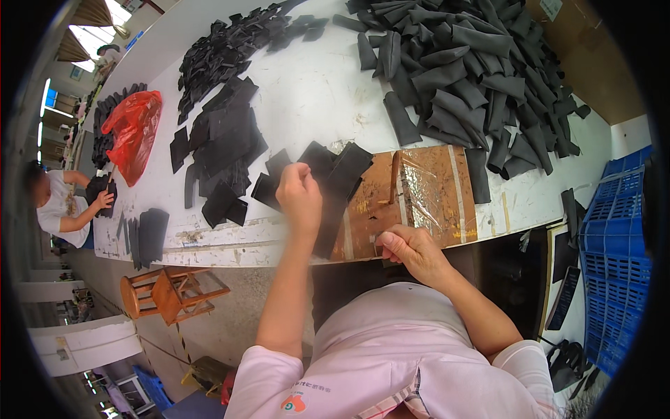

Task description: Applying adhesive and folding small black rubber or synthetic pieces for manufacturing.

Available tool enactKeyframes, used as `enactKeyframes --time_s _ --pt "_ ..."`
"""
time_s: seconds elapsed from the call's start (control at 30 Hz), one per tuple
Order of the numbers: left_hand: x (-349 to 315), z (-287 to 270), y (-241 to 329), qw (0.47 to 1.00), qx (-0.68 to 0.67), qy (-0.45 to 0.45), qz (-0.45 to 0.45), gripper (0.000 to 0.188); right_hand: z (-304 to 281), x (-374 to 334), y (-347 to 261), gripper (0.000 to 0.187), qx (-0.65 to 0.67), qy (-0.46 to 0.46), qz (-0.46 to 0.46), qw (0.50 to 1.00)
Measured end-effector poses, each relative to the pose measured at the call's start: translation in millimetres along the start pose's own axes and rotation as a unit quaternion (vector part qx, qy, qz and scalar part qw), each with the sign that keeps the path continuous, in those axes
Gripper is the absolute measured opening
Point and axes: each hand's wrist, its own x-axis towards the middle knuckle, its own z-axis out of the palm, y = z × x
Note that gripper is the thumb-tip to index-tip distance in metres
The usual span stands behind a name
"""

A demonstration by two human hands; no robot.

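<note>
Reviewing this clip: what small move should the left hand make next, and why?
Probably lay the black flat pieces down onto the brown board: the left hand grips them just above it, while the right hand rests at the board's near edge.

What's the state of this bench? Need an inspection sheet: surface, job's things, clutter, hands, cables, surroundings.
Surface: white table, scuffed; a brown board covered with clear film lies at its near edge.
Job's things: fan of flat black pieces on the board's left end; flat black stacks to the left; big heap of rolled black pieces at the far right.
Clutter: red plastic bag at the left.
Hands: left hand closed on the fan of flat black pieces; right hand curled at the board's near edge, contents hidden.
Cables: nothing seen.
Surroundings: tipped wooden stool on the floor, blue crate to the right, another person working at the left.
</note>
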Motion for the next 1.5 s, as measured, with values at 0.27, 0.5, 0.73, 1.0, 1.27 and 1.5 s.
enactKeyframes --time_s 0.27,0.5,0.73,1.0,1.27,1.5 --pt "-14.4 -71.7 52.5 0.775 -0.557 0.089 -0.285 0.031 9.1 -0.7 -15.6 0.037 0.074 -0.034 0.004 0.997" --pt "-71.9 -83.1 83.0 0.648 -0.669 -0.026 -0.363 0.036 16.4 -2.9 -34.9 0.021 0.357 -0.001 -0.004 0.934" --pt "-85.7 -74.7 97.4 0.879 -0.408 -0.012 -0.247 0.021 18.9 -16.9 -30.3 0.015 -0.031 0.168 -0.132 0.976" --pt "-78.7 -97.7 129.0 0.786 -0.505 -0.165 -0.317 0.016 21.5 -21.9 -23.7 0.018 -0.267 0.261 -0.314 0.873" --pt "-83.2 -89.5 118.5 0.738 -0.511 -0.182 -0.402 0.009 17.3 -29.6 -15.5 0.023 -0.387 0.245 -0.352 0.816" --pt "-87.1 -78.2 107.6 0.86 -0.392 -0.11 -0.307 0.004 15.6 -43.2 -31.5 0.031 -0.149 0.09 -0.188 0.967"
